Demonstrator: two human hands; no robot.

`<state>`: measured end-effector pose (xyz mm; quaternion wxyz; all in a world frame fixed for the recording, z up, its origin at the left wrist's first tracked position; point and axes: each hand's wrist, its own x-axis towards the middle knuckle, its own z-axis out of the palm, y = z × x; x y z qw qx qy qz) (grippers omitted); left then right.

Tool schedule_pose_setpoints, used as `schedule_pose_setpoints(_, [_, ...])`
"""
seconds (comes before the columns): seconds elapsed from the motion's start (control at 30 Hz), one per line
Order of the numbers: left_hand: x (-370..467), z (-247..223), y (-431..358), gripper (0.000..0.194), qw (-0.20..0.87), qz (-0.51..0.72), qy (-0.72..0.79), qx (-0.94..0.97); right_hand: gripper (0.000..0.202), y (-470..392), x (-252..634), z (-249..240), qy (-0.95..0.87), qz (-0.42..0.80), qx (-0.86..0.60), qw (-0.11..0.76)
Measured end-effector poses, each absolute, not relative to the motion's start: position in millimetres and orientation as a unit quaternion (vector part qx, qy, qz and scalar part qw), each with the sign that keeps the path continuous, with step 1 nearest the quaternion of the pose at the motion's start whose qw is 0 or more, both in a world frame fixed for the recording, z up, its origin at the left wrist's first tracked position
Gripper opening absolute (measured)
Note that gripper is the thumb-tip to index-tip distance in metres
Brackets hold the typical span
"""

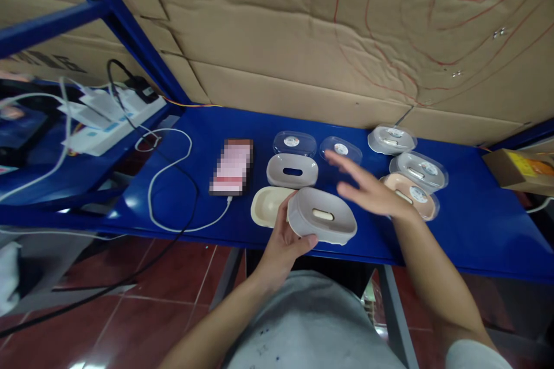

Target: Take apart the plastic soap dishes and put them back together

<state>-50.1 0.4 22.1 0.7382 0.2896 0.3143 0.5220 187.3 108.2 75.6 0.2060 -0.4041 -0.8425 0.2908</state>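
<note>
My left hand [280,251] grips a grey oval soap dish [298,216], its cream-coloured base showing through the slot in the middle. The dish is tilted slightly above the front of the blue shelf. Fingers spread, my right hand [370,189] hovers beside it with nothing in its grasp. Just beyond its fingertips lies a clear lid [350,157] with a round sticker. A second clear lid [300,147] rests behind a grey slotted tray [273,172]. Partly hidden by my left hand and the held dish, a cream oval base [263,206] sits on the shelf.
Lidded soap dishes stand at the right: a grey one [381,141], another grey one [437,177] and a peach one [428,207]. A phone [232,167] on a white cable lies left. A power strip [99,137] and a cardboard box [502,170] flank the shelf [485,230].
</note>
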Motion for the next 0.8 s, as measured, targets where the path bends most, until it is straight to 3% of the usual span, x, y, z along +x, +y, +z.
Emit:
schedule_pose_setpoints(0.07, [-50.7, 22.2, 0.7, 0.092, 0.734, 0.525, 0.311, 0.298, 0.091, 78.7, 182.3, 88.4, -0.865, 0.35, -0.321, 0.163])
schedule_pose_setpoints(0.13, [-50.5, 22.5, 0.2, 0.091, 0.733, 0.525, 0.307, 0.305, 0.094, 58.5, 177.2, 93.7, -0.863, 0.352, -0.322, 0.167])
schedule_pose_setpoints(0.43, [-45.9, 22.8, -5.2, 0.093, 0.749, 0.508, 0.307, 0.295, 0.057, 39.8, 177.1, 63.8, -0.822, 0.371, -0.344, 0.261])
schedule_pose_setpoints(0.67, [-39.6, 23.2, -9.4, 0.096, 0.739, 0.511, 0.322, 0.299, 0.038, 35.7, 198.0, 66.0, -0.814, 0.31, -0.381, 0.311])
schedule_pose_setpoints(0.8, [-34.3, 16.7, -14.8, 0.108, 0.757, 0.464, 0.337, 0.314, 0.06, 54.5, 207.8, 64.3, -0.805, 0.188, -0.506, 0.249])
